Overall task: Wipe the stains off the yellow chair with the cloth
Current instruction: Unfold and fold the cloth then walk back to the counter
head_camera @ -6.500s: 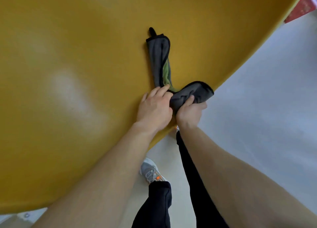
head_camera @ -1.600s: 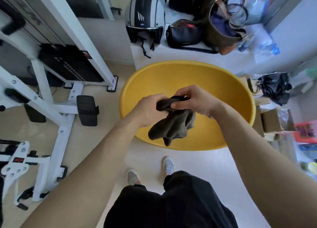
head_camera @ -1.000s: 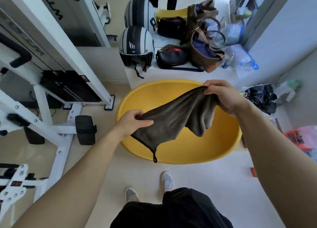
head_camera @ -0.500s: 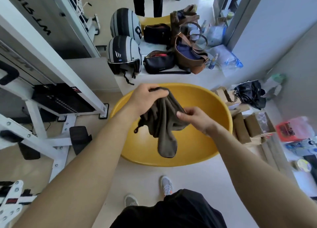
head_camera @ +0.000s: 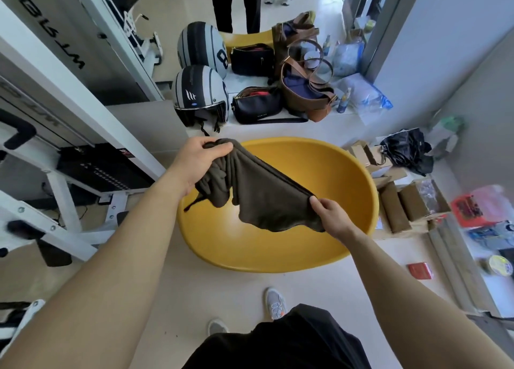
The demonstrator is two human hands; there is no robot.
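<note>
The yellow chair [head_camera: 328,179] is a round bowl-shaped seat on the floor in front of me, seen from above. I hold a dark brown cloth [head_camera: 261,199] stretched in the air above the seat. My left hand [head_camera: 197,160] pinches a bunched corner at the upper left, over the chair's far left rim. My right hand [head_camera: 332,215] grips the opposite edge lower right, over the seat's middle. The cloth sags between my hands and hides part of the seat. No stains can be made out on the visible yellow surface.
White gym machine frame [head_camera: 83,135] stands left of the chair. Two striped helmets [head_camera: 200,96], black bags [head_camera: 258,104] and a brown bag [head_camera: 306,96] lie on a ledge behind it. Cardboard boxes [head_camera: 406,202] and clutter sit at the right. Someone's legs [head_camera: 236,4] stand further back.
I stood up from wiping close to the seat. Since half a second ago my hands have pulled apart and spread the cloth; my right hand moved down and right.
</note>
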